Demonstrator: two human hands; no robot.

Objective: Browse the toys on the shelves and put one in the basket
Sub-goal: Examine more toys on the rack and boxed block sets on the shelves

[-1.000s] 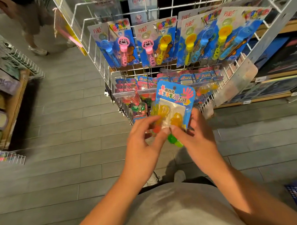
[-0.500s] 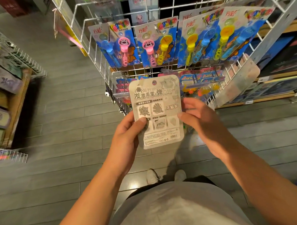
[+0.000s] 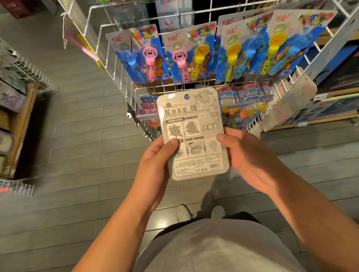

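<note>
Head view: a shopper is holding a toy card, its grey printed back facing up, before a white wire rack of bubble wands. The left hand and the right hand are pinching its lower edges, thumbs on top.

Card showing matt grey printed paperboard back. Rack showing white coated wire. Wands gleaming as glossy plastic. Floor looking like smooth grey planks. Shelf showing bare wood.
</note>
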